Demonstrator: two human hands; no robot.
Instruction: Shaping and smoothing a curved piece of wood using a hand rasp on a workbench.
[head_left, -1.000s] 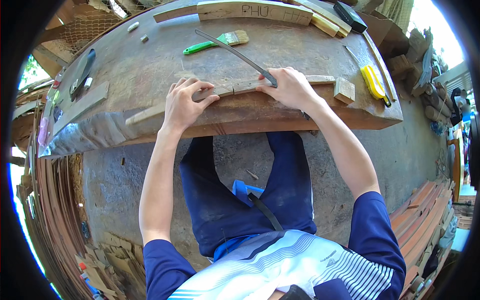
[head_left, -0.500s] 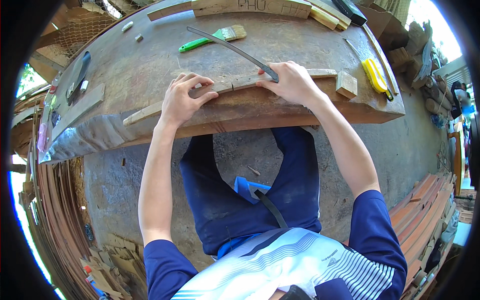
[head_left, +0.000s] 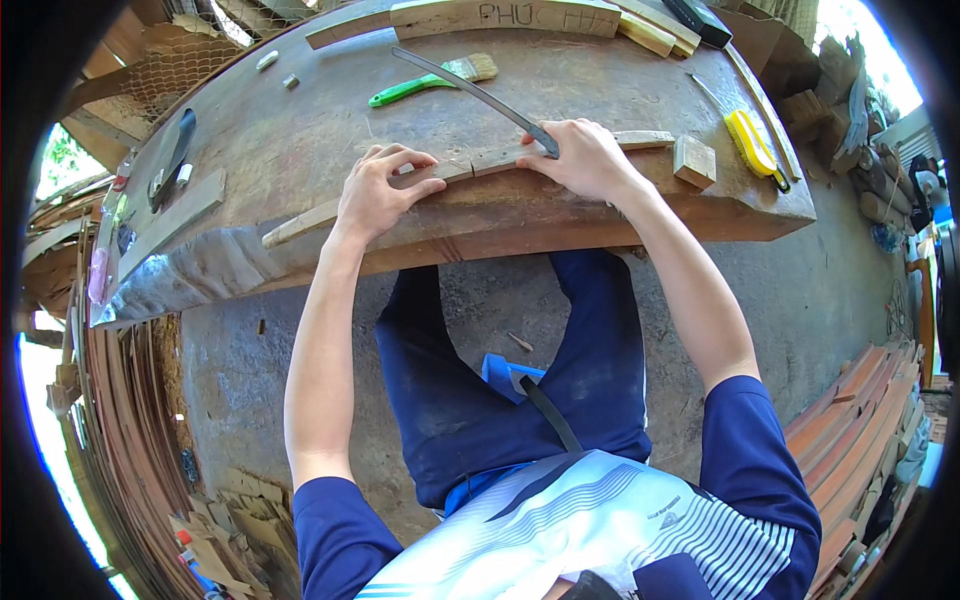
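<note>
Since the earlier frames the curved metal blade (head_left: 475, 95) sits a bit more upright on the bench, and both hands are a touch further along the strip; otherwise little has shifted.

Left hand (head_left: 378, 195) is pressed down on the long thin wooden strip (head_left: 470, 165), fingers curled over its top edge, thumb on the near side — clamping it to the workbench (head_left: 300, 150), not lifting. Right hand (head_left: 590, 160) is clenched round the handle end of the blade, whose dark curved length runs up & away to the left of that hand, tip lying well beyond the strip. The strip lies along the bench's near edge, running from left of the left hand to just past the right hand.

Step in hand, as I judge it: steadying the strip w/ the left while the right sets the blade to it for shaving or scoring. Next move prob. calls for firm downward hold on the left, blade angle kept shallow, stroke directed away from the left fingers.

Just right of the right hand: small wooden block (head_left: 694, 160); further right, a yellow brush (head_left: 752, 145). Beyond the left hand, a green-handled paintbrush (head_left: 430, 82).

Containers: none I can make out on the bench; nothing held in anything.
</note>
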